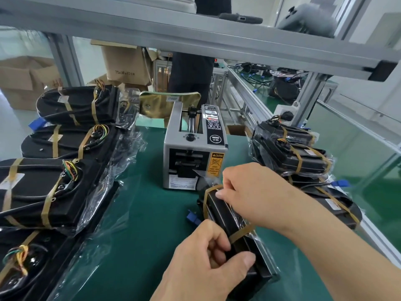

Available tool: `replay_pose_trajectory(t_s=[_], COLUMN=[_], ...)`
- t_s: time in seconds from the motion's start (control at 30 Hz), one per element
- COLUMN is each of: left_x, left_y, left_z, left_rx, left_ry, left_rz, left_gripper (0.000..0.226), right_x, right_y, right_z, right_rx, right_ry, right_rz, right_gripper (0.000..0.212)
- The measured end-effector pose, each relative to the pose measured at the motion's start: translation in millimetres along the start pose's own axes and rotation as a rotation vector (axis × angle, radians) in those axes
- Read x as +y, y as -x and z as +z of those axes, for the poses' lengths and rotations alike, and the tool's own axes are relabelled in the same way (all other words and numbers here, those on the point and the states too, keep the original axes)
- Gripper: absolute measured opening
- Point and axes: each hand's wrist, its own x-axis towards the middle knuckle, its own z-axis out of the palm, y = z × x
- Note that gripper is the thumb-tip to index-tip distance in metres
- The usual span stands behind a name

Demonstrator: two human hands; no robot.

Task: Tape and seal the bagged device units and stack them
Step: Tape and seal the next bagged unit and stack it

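Observation:
A black bagged device unit [227, 216] stands on edge on the green mat, just in front of the grey tape dispenser [193, 148]. Two tan bands cross it. My left hand [206, 259] grips its near end, thumb on the top edge and fingers curled round the side. My right hand [249, 190] reaches over its far end and pinches the plastic bag and tan band there. A strip of clear tape sticks out of the dispenser slot beside my right hand.
Several bagged units [65, 148] lie in a row along the left. Three more are stacked at the right [303, 157]. An aluminium frame beam [195, 33] crosses overhead. Cardboard boxes [128, 61] and a standing person [191, 72] are behind the bench.

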Motion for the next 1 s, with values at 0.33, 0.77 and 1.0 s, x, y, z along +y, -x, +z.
replay_pose_trajectory(t_s=[0.33,0.77,1.0], left_x=[-1,10,15], left_y=[-1,-69,-128], left_z=[-6,-36,-35], left_rx=[-0.040,0.268,0.357], left_ry=[0.046,0.360,0.658], left_rz=[-0.005,-0.139,-0.484], left_gripper=[0.047,0.021,0.019], right_x=[28,54,52], right_y=[-4,-4,-2], right_z=[8,32,38], right_rx=[-0.025,0.017,0.007], right_ry=[-0.339,-0.711,-0.822], right_rz=[0.089,0.170,0.168], right_gripper=[0.029,0.028,0.029])
